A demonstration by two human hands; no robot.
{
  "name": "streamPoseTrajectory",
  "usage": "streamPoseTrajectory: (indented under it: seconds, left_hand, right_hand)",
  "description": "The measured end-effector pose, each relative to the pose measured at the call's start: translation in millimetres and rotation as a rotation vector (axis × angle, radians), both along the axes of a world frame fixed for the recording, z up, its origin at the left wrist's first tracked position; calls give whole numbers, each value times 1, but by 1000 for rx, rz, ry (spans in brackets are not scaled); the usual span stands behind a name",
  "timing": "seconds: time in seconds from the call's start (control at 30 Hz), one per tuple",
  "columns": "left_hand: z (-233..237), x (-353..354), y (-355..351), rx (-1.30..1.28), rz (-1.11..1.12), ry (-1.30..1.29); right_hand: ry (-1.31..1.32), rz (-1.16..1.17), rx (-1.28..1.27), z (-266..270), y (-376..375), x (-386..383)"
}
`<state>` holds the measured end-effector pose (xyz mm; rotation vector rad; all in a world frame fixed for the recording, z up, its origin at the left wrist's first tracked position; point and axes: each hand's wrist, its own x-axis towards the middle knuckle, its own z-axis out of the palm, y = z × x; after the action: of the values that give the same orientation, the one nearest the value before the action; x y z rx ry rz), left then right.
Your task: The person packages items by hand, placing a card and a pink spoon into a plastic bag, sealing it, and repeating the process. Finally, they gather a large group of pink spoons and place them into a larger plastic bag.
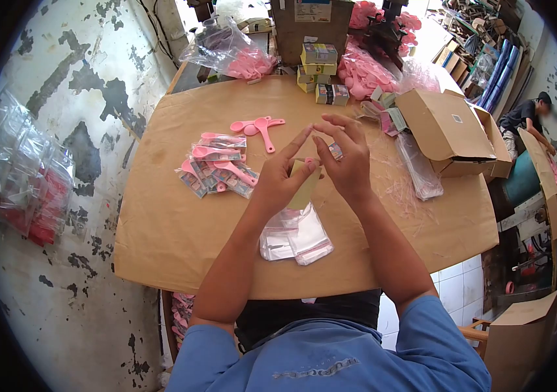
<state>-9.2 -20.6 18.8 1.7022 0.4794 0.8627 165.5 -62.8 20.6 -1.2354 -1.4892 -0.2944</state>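
Pinching a flat yellowish-tan piece (302, 195) with the left grip (277, 178), nearly closed, thumb across the upper end; tilted, over the near-middle of the brown-covered desk (180, 255). Showing at the thumb tip, a pink spot, too small to identify.

Facing it, the right grip (350, 163), fingers curled, partly open, fingertips near those of the left. Within the curl, a small printed card (336, 151); cannot tell whether clasped or only seen through the gap.

Just below the hands, overlapping on the desk: flat clear plastic sleeves (310, 236).

To the left, heaped together: pink plastic spoons with printed cards in clear packets (216, 153). Just beyond, crossing one another, loose pink plastic spoons (267, 138).

At the far edge: banded stacks of small printed cards (331, 95), next to a clear-wrapped pile of pink plastic pieces (365, 70). Farther left, a clear plastic bag with pink contents (242, 60).

On the right side, a brown cardboard box (445, 127), with a long bundle of clear plastic (419, 168) beside it. Well apart, beyond the desk, a person in dark clothing (525, 119), bending forward.
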Motion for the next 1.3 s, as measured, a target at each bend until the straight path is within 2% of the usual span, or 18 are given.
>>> streamPoseTrajectory:
  seconds: [0.13,0.33,0.43,0.5,0.57,0.63,0.67,0.77,0.8,0.87,1.03,1.13,1.3]
  left_hand:
    - [4,-1,-4,213,133,253]
    - [-2,2,-2,287,104,233]
    - [-13,4,3,154,85,143]
    - [-24,9,5,4,70,-6]
    - [-11,9,4,-229,92,-167]
    - [-4,6,8,-255,115,-282]
    - [-7,4,14,-264,111,-320]
    - [-9,1,18,-289,133,-416]
    - [-17,1,22,-282,142,-423]
    - [-21,1,23,-248,148,-419]
    - [-18,1,22,-132,157,-336]
    - [-8,-1,17,-322,93,-366]
    - [-6,-5,18,-267,132,-288]
  right_hand:
    - [-45,-45,33,-1,2,1]
    - [60,-39,33,1,1,2]
    - [272,-54,-8,-5,5,11]
    - [649,66,42,-11,14,34]
    - [968,188,99,-10,15,47]
    - [1228,303,161,-5,12,54]
    - [1217,313,103,-9,10,57]
    - [1118,681,-305,-15,0,63]
    - [1032,652,-458,-11,-1,56]
    - [798,581,-498,6,-8,25]
    - [642,614,-401,-8,4,0]
    - [702,578,-483,-5,-2,10]
    - [738,556,-533,-4,-5,19]
